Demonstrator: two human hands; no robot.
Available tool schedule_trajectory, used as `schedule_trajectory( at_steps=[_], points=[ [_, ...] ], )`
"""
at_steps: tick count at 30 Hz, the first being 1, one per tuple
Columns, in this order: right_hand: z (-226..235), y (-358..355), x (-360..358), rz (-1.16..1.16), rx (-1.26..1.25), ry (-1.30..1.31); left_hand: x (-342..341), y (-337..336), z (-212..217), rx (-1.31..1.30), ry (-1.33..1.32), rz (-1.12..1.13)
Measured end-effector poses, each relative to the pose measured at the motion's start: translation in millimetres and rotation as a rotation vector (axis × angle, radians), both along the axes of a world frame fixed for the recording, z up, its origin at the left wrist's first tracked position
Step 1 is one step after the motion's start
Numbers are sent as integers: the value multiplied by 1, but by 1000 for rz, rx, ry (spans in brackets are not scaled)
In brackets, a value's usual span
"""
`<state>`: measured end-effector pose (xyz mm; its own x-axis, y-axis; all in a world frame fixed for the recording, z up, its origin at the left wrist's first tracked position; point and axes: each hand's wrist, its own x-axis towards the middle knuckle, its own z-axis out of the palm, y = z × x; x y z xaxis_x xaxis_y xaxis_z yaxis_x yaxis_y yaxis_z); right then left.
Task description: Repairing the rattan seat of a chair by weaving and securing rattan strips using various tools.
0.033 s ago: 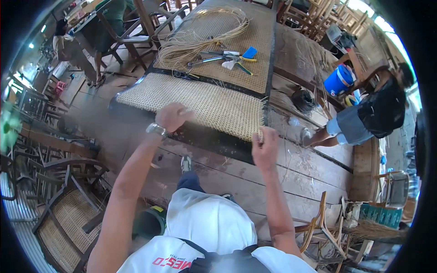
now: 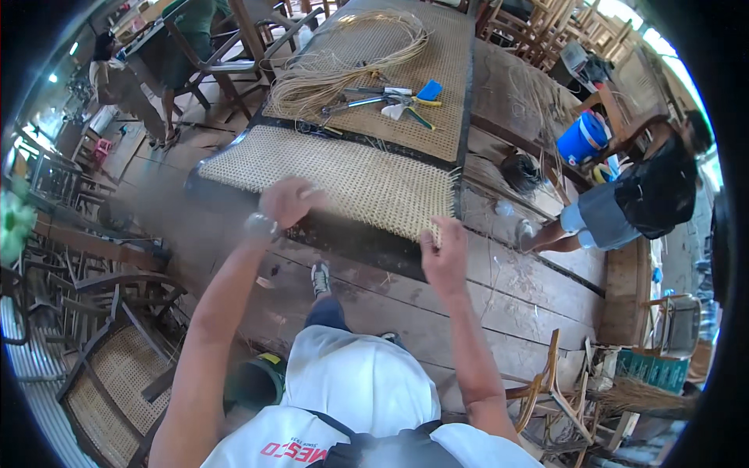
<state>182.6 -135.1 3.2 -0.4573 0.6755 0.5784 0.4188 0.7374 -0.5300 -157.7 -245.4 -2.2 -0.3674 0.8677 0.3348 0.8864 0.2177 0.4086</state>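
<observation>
A pale woven cane sheet [image 2: 335, 175] lies across the near end of a dark-framed table. My left hand [image 2: 289, 201], blurred, is over the sheet's near edge toward its left half; its fingertips are smeared. At the sheet's near right corner is my right hand [image 2: 446, 253], its fingers curled and thumb close to the forefinger. Whether a thin strand runs between the fingers is too fine to see. Beyond the sheet, a loose coil of cane strands [image 2: 312, 82] rests on a darker cane panel [image 2: 437, 58], beside pliers [image 2: 420, 117] and other hand tools.
To the right stand a person [image 2: 647, 191] and a blue cooler jug [image 2: 583, 138]. A cane-seated chair [image 2: 117, 378] lies at lower left, near a dark green bucket [image 2: 256, 382]. Wooden chair frames [image 2: 554, 390] are at lower right. More people are at far left.
My right hand has shifted slightly left along the sheet's near edge. My left hand has moved a little left, still blurred. The sheet and tools look the same.
</observation>
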Motion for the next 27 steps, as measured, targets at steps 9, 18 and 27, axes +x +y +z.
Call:
schedule_trajectory(
  at_steps=[9, 18, 27],
  points=[
    [-33, 87, -139, 8, -285, -175, -80, -8, -20, 30, 164, 151],
    [-126, 276, -267, -173, 55, -546, -84, -8, -23, 24, 20, 123],
    [-124, 302, -342, -447, -43, -693, -97, -12, -23, -48, -61, 128]
  ],
)
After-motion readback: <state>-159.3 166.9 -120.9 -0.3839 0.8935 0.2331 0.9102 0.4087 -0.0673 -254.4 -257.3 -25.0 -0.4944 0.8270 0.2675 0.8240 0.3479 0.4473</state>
